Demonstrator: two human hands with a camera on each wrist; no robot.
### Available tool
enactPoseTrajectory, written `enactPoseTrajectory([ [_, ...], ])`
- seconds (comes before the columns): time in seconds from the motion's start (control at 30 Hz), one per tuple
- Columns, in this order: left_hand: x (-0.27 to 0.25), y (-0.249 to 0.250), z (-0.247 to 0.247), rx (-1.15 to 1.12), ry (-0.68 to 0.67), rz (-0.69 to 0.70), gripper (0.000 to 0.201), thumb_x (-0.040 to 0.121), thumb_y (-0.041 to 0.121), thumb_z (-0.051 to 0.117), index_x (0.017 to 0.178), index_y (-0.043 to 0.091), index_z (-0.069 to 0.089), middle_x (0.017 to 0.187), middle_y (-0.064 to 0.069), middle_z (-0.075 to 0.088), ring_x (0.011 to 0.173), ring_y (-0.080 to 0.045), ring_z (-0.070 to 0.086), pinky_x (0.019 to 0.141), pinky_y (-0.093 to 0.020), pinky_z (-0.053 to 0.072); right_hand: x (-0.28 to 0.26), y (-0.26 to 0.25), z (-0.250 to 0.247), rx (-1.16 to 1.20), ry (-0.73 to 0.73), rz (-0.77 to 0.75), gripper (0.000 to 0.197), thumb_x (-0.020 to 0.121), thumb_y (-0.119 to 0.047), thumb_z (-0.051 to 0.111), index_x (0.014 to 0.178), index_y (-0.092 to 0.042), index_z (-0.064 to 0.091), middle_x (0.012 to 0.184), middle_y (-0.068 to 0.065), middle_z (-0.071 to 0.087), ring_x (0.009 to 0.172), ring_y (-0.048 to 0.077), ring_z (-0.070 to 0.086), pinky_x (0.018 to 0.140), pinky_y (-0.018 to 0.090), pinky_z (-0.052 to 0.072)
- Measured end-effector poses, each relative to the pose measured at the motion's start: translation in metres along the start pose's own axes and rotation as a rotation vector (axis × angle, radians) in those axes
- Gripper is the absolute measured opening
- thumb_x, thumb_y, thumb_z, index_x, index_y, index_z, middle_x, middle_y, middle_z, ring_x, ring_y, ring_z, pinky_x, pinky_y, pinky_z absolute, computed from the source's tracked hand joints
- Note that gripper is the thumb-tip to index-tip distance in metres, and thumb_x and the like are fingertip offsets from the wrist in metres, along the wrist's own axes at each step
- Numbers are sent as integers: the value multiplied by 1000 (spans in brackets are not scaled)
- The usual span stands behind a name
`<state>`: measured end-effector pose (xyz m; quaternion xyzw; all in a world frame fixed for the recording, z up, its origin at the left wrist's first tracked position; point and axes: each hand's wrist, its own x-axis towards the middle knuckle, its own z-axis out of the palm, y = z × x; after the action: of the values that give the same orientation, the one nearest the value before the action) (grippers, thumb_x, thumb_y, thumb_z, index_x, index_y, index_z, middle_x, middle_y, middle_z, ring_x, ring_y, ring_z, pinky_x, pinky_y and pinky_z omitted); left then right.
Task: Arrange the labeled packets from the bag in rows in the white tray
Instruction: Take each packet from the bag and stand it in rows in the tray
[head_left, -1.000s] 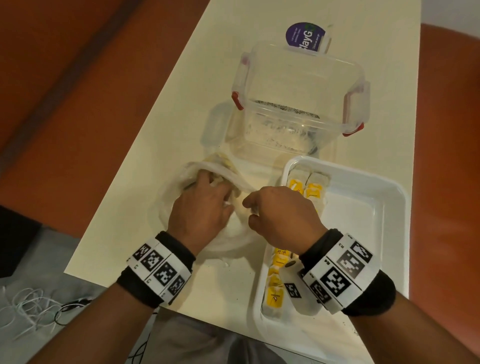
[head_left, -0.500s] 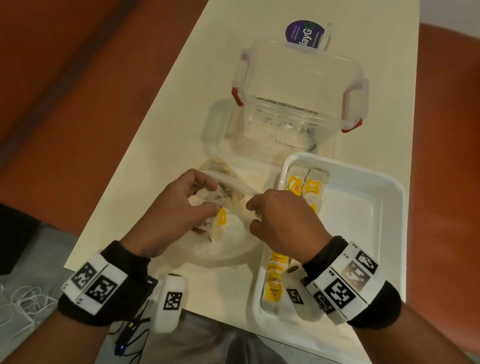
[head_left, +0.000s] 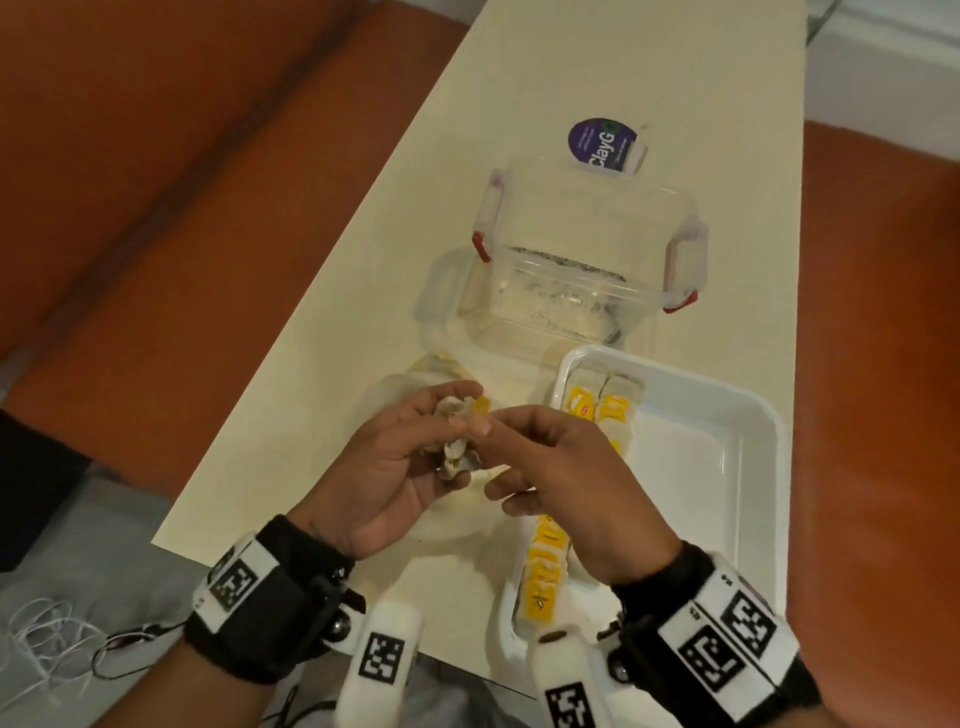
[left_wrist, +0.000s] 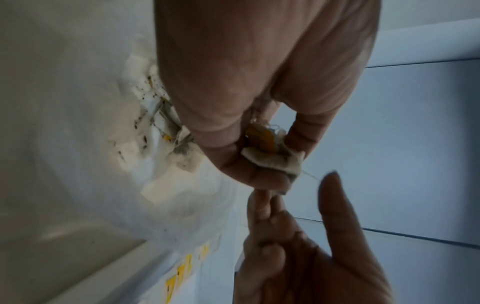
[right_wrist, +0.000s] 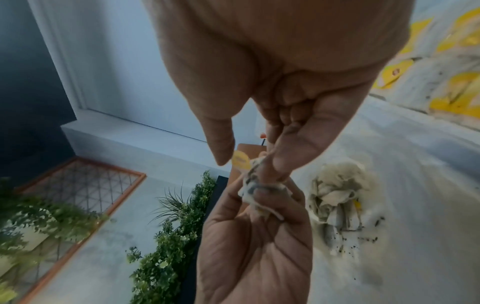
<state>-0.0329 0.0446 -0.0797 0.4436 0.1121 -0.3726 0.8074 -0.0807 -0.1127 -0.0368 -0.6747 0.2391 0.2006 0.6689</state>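
— What have you got in your hands?

— My left hand (head_left: 384, 467) has its fingers and thumb curled round a small clump of packets (head_left: 457, 431), white and crumpled, with a yellow label (left_wrist: 262, 137) showing at the top. My right hand (head_left: 561, 478) meets it from the 3 o'clock side: the forefinger and thumb are closed together at the clump's edge, and the other fingers are loosely bent. Whether they pinch a packet or only its thread I cannot tell — the wrist views are blurred there.

— And where is the bag?

— The bag (head_left: 415, 384) lies on the table (head_left: 519, 104) just under my hands, clear plastic, with more packets (right_wrist: 337, 195) heaped in it and dark crumbs around them.

— The tray?

— The white tray (head_left: 727, 467) sits at 3 o'clock from my hands, close by. Labeled packets (head_left: 602, 408) lie along its left wall in a row from 12 to 6 o'clock, partly hidden by my right wrist.

— Anything else on the table?

— A clear box with red clips (head_left: 587, 260) at 12 o'clock from the tray, and beyond it a purple round label (head_left: 602, 145).
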Motion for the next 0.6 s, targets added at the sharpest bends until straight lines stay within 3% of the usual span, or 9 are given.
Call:
enactPoseTrajectory([
  [0.17,-11,-4,21,19,57,73,22,74,9,63,92,19,55,77,-5,67,63,-16,60,58,-26,51,-12,-5,-9,54,87,-45,13,91,-14,69,103,-10,71,88,8,73,62,11,66,53,21,50],
  [0.37,-21,-10,46,-7,77,100,24,77,16,69,72,19,46,73,-7,53,62,-17,53,58,-25,50,-38,-11,-22,90,112,-118,11,89,-13,71,100,-12,70,77,-2,72,66,10,67,55,20,51],
  [0.5,-32,-13,64,-117,60,54,20,77,16,67,77,20,48,68,-5,53,53,-15,61,53,-24,50,-56,-12,-36,168,93,-140,11,91,-6,66,98,-14,71,77,-3,71,65,9,67,56,18,52],
  [0.6,-42,-18,78,-184,81,11,15,89,7,59,91,21,59,66,-3,61,51,-14,60,46,-22,50,-67,-7,-48,207,72,-152,13,92,-8,65,102,-14,71,79,-3,71,66,10,66,59,20,52],
])
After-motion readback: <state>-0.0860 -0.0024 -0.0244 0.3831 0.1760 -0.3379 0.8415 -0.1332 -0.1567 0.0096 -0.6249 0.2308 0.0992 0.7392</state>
